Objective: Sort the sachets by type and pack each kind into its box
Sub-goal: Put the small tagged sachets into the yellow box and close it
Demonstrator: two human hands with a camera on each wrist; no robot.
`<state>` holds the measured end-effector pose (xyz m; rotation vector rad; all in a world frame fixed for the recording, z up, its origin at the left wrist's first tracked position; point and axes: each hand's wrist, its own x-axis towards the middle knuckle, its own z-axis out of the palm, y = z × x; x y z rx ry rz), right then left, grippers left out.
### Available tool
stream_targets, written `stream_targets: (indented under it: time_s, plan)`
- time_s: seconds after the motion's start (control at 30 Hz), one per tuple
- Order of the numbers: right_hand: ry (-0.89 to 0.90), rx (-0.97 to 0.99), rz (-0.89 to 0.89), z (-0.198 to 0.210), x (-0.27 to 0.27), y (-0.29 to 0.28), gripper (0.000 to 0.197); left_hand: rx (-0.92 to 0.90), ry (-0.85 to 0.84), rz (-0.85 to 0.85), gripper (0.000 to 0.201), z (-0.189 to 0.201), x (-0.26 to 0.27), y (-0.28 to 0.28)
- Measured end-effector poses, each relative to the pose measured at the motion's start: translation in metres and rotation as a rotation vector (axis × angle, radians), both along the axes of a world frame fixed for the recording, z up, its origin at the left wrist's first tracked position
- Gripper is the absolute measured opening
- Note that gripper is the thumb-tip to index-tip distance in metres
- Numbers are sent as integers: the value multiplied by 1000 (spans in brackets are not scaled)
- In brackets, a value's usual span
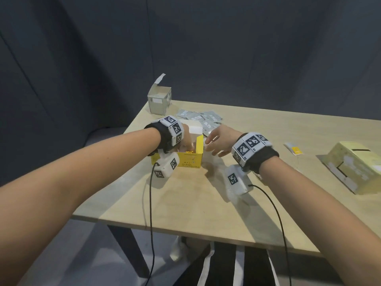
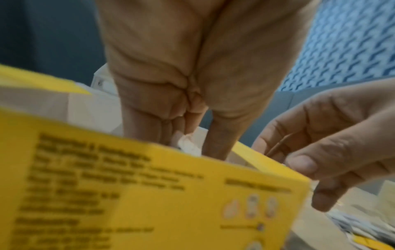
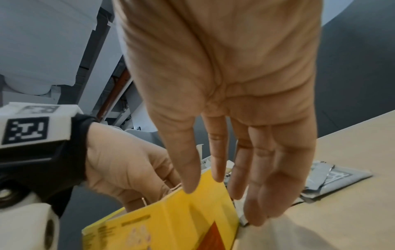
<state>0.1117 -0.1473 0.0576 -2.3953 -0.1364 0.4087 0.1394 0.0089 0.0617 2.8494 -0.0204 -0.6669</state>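
Observation:
An open yellow box (image 1: 190, 159) stands near the table's left side. My left hand (image 1: 186, 144) reaches down into it. In the left wrist view its fingers (image 2: 149, 128) and thumb pinch a white sachet (image 2: 187, 146) just inside the box (image 2: 149, 194). My right hand (image 1: 214, 141) is beside the box's right wall with straight fingers. In the right wrist view its thumb (image 3: 186, 169) touches the top edge of the box (image 3: 171, 223). Several silver sachets (image 1: 203, 118) lie in a heap behind the box.
An open grey box (image 1: 159, 100) stands at the table's far left corner. A pale yellow box (image 1: 354, 168) lies on its side at the right, with a yellow-and-white sachet (image 1: 293, 149) to its left. The wooden table (image 1: 195, 203) ends close to my body.

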Motion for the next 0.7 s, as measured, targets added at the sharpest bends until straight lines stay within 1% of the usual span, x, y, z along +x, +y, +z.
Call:
stream_targets:
  time_s: [0.07, 0.17, 0.23, 0.33, 0.4, 0.5, 0.57, 0.6, 0.7]
  plan:
    - [4, -4, 6, -1, 0, -2, 23, 85, -81, -15, 26, 6, -2, -1]
    - [7, -9, 21, -1, -1, -5, 24, 173, -204, -19, 25, 6, -4, -4]
    - [23, -1, 29, -1, -3, -8, 25, 229, -201, -51, 22, -2, -2, -3]
    - [26, 3, 32, 1, -10, -18, 24, 347, -159, -112, 12, -20, 23, 3]
    - [21, -8, 35, 4, -13, -28, 25, 328, -123, -131, 14, -21, 33, 6]
    - [17, -20, 31, 6, -15, -46, 22, 218, -39, -120, 21, 4, 8, 2]
    - [11, -19, 7, 7, -15, -58, 23, 158, -4, -107, 23, 8, 10, 5]
    - [9, -18, -10, 7, -16, -65, 24, 158, -3, -103, 23, 8, 12, 7]
    - [12, -21, -56, 7, -16, -84, 23, 254, -86, -129, 37, 4, 15, 12]
